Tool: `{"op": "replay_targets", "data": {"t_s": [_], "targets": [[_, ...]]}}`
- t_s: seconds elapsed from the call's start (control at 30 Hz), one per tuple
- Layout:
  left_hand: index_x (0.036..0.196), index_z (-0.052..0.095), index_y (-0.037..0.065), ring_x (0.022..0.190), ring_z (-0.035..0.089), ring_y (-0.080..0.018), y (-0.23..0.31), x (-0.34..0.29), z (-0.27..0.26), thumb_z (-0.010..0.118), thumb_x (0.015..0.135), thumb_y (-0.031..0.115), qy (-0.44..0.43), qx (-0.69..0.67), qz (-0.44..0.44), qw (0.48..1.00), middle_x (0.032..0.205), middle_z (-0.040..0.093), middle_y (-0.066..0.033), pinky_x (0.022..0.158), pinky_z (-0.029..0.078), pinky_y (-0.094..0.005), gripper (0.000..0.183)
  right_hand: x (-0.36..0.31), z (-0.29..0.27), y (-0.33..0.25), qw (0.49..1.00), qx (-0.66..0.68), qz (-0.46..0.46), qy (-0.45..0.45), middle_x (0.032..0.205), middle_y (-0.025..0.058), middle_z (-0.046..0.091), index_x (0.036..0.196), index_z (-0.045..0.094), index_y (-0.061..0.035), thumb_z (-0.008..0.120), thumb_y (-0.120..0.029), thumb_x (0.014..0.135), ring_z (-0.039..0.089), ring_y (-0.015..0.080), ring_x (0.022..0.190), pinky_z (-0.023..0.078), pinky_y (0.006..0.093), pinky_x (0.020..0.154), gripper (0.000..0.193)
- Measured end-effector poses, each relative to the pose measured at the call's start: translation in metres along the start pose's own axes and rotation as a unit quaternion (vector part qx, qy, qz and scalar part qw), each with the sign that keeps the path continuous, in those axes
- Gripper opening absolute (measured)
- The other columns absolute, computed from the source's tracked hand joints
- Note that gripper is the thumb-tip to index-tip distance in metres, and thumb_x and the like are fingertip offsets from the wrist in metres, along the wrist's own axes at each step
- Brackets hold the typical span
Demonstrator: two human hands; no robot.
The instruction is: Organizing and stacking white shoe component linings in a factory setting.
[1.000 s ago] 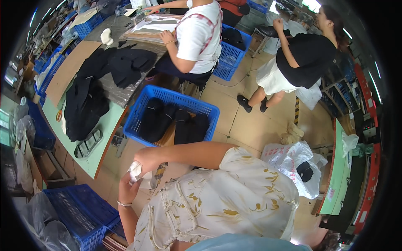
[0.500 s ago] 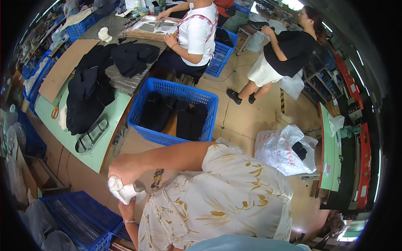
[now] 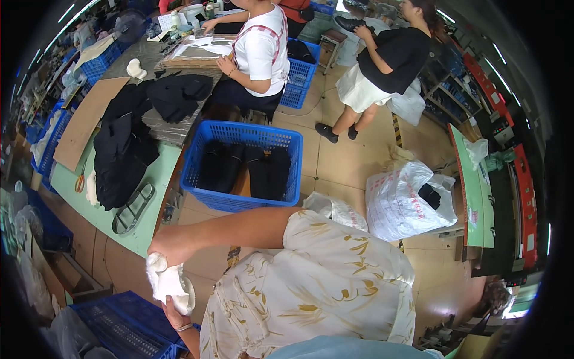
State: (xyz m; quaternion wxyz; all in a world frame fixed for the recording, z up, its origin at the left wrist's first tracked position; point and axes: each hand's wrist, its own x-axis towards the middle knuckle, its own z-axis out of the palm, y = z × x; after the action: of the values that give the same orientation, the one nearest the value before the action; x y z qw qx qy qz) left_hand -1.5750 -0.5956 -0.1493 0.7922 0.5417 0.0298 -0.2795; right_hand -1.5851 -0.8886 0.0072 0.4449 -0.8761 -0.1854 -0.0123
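Note:
My right hand [image 3: 169,244] reaches across from the upper arm and grips the top of a white fleecy piece [image 3: 170,284]. The piece is soft, fuzzy along one edge and looks like a shoe lining. Below it, my left hand [image 3: 175,315], with a bracelet at the wrist, holds its lower end between thumb and fingers. The piece hangs between both hands, beside the corner of a pale green tabletop [image 3: 134,232]. On that tabletop lie a dark oblong sole-shaped frame [image 3: 133,209], orange-handled scissors [image 3: 79,182] and a heap of black fabric [image 3: 122,161].
A blue crate [image 3: 239,204] with black pieces stands on the floor beyond my arm. Blue baskets [image 3: 122,326] sit at the lower left. A white sack [image 3: 406,203] stands at right. One co-worker [image 3: 260,54] sits at the table; another person [image 3: 388,66] stands holding a black shoe [image 3: 350,24].
The white piece has turned from pointing right to hanging more downward, and both hands shifted slightly left. The seated co-worker's far hand moved. My view has tilted a little.

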Motion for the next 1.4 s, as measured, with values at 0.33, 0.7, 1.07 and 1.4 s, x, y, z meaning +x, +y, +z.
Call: {"op": "replay_targets", "data": {"t_s": [0.33, 0.7, 1.07, 1.4], "targets": [[0.129, 0.04, -0.002, 0.116, 0.05, -0.0268, -0.016, -0.046, -0.027, 0.045, 0.092, 0.021, 0.072, -0.209, 0.012, 0.975, 0.128, 0.05, -0.0142, 0.099, 0.039, -0.0393, 0.044, 0.028, 0.045, -0.024, 0.993, 0.087, -0.027, -0.075, 0.088, 0.0183, 0.065, 0.094, 0.064, -0.0023, 0.068, -0.017, 0.067, 0.063, 0.0323, 0.083, 0.049, 0.0378, 0.074, 0.031], [0.138, 0.03, 0.001, 0.122, 0.044, -0.0255, 0.052, -0.061, -0.05, 0.042, 0.082, -0.004, 0.151, -0.294, 0.222, 0.917, 0.135, 0.041, -0.0153, 0.101, 0.037, -0.037, 0.057, 0.156, 0.06, -0.021, 0.988, 0.112, -0.04, -0.095, 0.083, 0.0074, 0.066, 0.1, 0.064, -0.0009, 0.069, -0.013, 0.076, 0.056, 0.0081, 0.075, 0.046, 0.0257, 0.071, 0.027], [0.141, 0.028, 0.008, 0.114, 0.05, -0.023, 0.139, -0.005, -0.121, 0.043, 0.072, -0.014, 0.206, -0.172, 0.316, 0.91, 0.123, 0.05, -0.0131, 0.098, 0.04, -0.0353, 0.073, 0.322, 0.093, -0.004, 0.972, 0.18, -0.047, -0.142, 0.089, 0.0026, 0.064, 0.101, 0.062, 0.002, 0.068, -0.008, 0.078, 0.056, 0.0083, 0.081, 0.045, 0.0234, 0.075, 0.026], [0.141, 0.028, 0.011, 0.12, 0.044, -0.0214, 0.18, 0.033, -0.216, 0.044, 0.069, -0.015, 0.269, -0.16, 0.341, 0.886, 0.131, 0.044, -0.0126, 0.098, 0.037, -0.032, 0.078, 0.456, 0.162, -0.023, 0.957, 0.138, -0.174, -0.188, 0.094, 0.0051, 0.064, 0.101, 0.061, 0.0017, 0.066, -0.004, 0.079, 0.056, 0.0106, 0.087, 0.044, 0.0248, 0.08, 0.023]]}}
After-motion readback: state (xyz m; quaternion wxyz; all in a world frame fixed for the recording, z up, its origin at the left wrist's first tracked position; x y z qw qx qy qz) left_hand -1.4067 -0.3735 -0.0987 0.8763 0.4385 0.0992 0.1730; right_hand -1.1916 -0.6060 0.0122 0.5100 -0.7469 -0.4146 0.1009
